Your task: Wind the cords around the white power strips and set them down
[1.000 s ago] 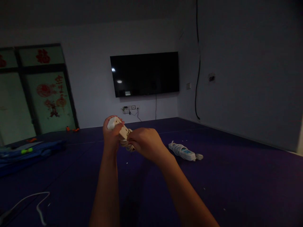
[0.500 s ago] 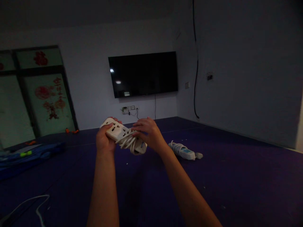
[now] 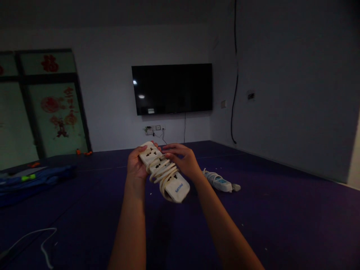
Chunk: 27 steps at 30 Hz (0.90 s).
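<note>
A white power strip (image 3: 180,188) marked PHILIPS is held up in front of me, tilted down to the right. Its white cord (image 3: 164,171) is wound in several loops round its middle and lower part. My left hand (image 3: 137,163) grips the upper end, thumb on the socket face and fingers behind. At the strip's right edge, my right hand (image 3: 182,159) has thumb and fingers closed at the upper loops of the cord; the fingertips are partly hidden. Another white power strip (image 3: 221,183), wrapped in its own cord, lies on the purple floor to the right.
Blue cloth (image 3: 50,179) lies on the purple floor (image 3: 253,225) at left. A loose white cable (image 3: 45,240) curls at lower left. A television (image 3: 173,89) hangs on the far wall, and a black cable (image 3: 234,101) runs down the right wall.
The held power strip has turned so its face and PHILIPS end show more, and it sits slightly lower and further right. My left hand has shifted right with it; the right hand stays by the cord.
</note>
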### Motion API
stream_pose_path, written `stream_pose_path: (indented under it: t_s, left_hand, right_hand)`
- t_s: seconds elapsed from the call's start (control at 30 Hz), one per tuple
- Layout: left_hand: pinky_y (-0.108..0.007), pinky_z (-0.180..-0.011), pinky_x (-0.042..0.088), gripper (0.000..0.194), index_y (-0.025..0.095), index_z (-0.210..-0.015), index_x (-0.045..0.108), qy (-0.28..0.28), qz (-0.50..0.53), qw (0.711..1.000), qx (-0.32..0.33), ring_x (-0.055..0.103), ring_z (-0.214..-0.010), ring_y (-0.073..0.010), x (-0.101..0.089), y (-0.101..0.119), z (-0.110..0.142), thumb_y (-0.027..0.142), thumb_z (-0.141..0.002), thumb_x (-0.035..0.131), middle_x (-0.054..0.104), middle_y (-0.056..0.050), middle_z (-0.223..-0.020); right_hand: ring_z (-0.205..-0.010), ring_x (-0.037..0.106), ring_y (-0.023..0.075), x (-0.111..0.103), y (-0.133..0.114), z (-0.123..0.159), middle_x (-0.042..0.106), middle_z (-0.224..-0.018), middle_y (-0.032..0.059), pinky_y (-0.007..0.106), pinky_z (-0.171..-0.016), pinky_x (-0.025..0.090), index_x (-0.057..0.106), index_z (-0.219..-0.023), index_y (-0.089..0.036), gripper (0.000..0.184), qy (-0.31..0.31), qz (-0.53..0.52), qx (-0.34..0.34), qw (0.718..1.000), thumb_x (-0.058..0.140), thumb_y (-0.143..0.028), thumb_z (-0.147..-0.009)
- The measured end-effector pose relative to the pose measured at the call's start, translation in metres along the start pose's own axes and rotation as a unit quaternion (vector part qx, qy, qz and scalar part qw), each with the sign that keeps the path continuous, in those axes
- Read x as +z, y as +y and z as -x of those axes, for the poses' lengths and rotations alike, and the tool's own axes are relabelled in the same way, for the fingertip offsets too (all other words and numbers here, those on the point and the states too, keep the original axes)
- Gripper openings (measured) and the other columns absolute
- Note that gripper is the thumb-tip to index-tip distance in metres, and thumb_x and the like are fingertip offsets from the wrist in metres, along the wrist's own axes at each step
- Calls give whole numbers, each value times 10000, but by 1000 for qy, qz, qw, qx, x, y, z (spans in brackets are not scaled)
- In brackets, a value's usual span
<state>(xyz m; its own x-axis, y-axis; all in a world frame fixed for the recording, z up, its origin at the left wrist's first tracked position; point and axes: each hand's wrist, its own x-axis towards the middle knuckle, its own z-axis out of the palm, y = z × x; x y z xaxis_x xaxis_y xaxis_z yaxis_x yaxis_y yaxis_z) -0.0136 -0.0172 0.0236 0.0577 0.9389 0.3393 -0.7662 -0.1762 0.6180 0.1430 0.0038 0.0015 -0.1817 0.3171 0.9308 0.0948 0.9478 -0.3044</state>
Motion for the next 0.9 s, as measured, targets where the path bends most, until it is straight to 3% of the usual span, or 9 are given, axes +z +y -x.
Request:
stream_pose_path:
  t_s: [0.3,0.6,0.7,0.8,0.9]
  left_hand:
    - [-340,-737,523,222,83,-811,627,-12,20,1000,3,651,-692,-199,1,2,3,121,-614,532,665,-87,-701]
    - [-318,-686,547,203,115,-805,608,-43,72,996,24,643,-662,-189,16,1,8,164,-638,503,653,-73,-691]
    - [-322,-692,550,207,102,-829,599,-13,94,995,-16,643,-630,-189,19,-2,8,182,-709,452,640,-79,-652]
    - [-369,-708,553,283,75,-941,590,38,108,991,-75,661,-635,-221,14,-7,2,205,-775,402,645,-90,-654]
    - [-399,-703,552,360,70,-1074,560,80,133,985,-81,676,-648,-240,5,-15,-5,217,-808,367,669,-109,-721]
  right_hand:
    - [-927,619,163,0,-3,-1,689,-932,46,350,-848,470,736,-868,-249,166,-17,-35,15,999,580,-302,-851]
    - [-1030,584,184,-5,-15,-3,664,-1036,52,383,-944,413,738,-907,-271,361,-4,-84,18,996,423,-448,-919]
    - [-1012,597,189,-7,-10,-4,683,-1000,53,386,-954,412,734,-905,-252,408,9,-121,41,992,394,-478,-919]
    - [-995,612,203,-9,1,-2,686,-1037,55,388,-941,433,700,-1006,-247,356,6,-158,94,983,554,-511,-817]
    - [-966,630,212,-12,12,2,687,-1059,63,395,-915,463,665,-1074,-238,449,-33,-200,130,971,656,-510,-717]
